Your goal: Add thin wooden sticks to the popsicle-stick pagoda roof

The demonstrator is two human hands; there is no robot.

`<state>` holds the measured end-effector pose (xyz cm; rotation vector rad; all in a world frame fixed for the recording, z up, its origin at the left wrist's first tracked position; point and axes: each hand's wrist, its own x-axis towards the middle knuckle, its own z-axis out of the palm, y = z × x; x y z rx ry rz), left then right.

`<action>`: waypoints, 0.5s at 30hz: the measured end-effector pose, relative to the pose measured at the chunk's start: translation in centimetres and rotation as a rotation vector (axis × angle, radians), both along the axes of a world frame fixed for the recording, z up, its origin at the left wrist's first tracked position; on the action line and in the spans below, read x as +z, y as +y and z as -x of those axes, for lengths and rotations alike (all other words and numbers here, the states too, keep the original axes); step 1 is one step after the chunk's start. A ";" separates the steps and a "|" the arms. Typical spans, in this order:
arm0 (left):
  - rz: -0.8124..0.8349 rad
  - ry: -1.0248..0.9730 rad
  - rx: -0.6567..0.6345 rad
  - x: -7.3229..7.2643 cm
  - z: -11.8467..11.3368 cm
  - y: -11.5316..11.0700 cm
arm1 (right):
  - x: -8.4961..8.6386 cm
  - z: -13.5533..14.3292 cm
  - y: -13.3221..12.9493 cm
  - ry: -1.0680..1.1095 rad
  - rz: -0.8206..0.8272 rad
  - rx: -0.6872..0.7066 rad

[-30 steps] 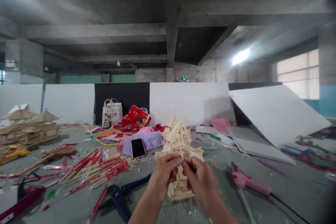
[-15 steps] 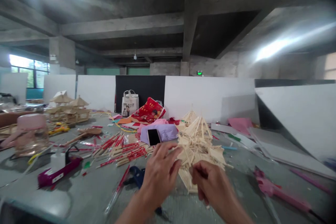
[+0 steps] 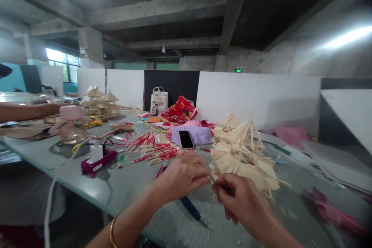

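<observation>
In front of me stands a model pavilion [image 3: 241,149] built from thin pale wooden sticks, with pointed roofs. My left hand [image 3: 186,174] is at its near left side, fingers bent together and thumb tip close to the index finger. My right hand [image 3: 236,193] is curled in a pinch in front of the model's base. The fingertips of both hands meet at a tiny pale bit, too small to name. Beneath my left forearm lies a dark blue tool [image 3: 190,207], partly covered.
Wooden sticks in red wrappers [image 3: 157,151] lie left of the model, near a phone [image 3: 186,139] on purple cloth. Further left are a purple power strip [image 3: 99,161], a pink-lidded jug [image 3: 71,124] and another person's arm [image 3: 31,112]. A pink glue gun [image 3: 334,213] lies right.
The view has swung left, so the table's things sit further right. My hands have come closer together, their fingertips now meeting beside the model. Another person's arm shows more.
</observation>
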<state>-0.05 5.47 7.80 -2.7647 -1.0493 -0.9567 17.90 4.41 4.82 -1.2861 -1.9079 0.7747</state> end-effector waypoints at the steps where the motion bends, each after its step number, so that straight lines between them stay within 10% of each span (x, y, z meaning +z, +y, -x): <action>1: 0.015 0.004 0.006 -0.3 0.3 0.1 | -0.1 0.3 0.1 0.004 -0.001 0.013; 15: 0.027 -0.126 0.075 -5.6 5.5 0.5 | -1.5 4.5 1.7 -0.167 0.007 0.195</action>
